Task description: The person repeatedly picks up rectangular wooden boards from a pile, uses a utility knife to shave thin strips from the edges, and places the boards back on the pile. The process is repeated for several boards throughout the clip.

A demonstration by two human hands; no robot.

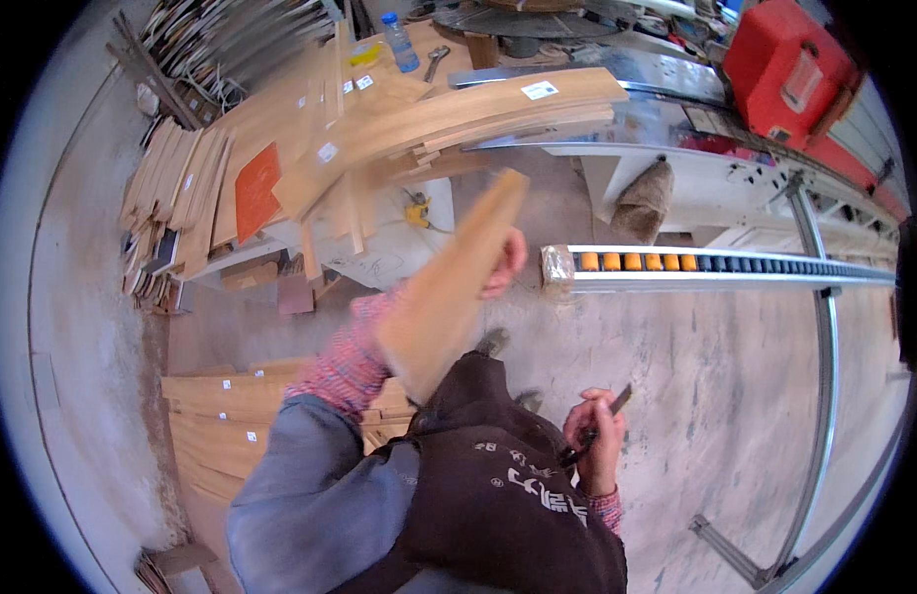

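Plank (451, 287) rises tilted from the left hand's (505, 265) grip.

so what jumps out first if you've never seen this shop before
The curved wood strip held up in the left hand fills the middle of the view, blurred. Lower right, the right hand grips a dark pen-like tool against a brown apron. Behind, long bent planks lie across a bench at top centre, with a red machine at top right.
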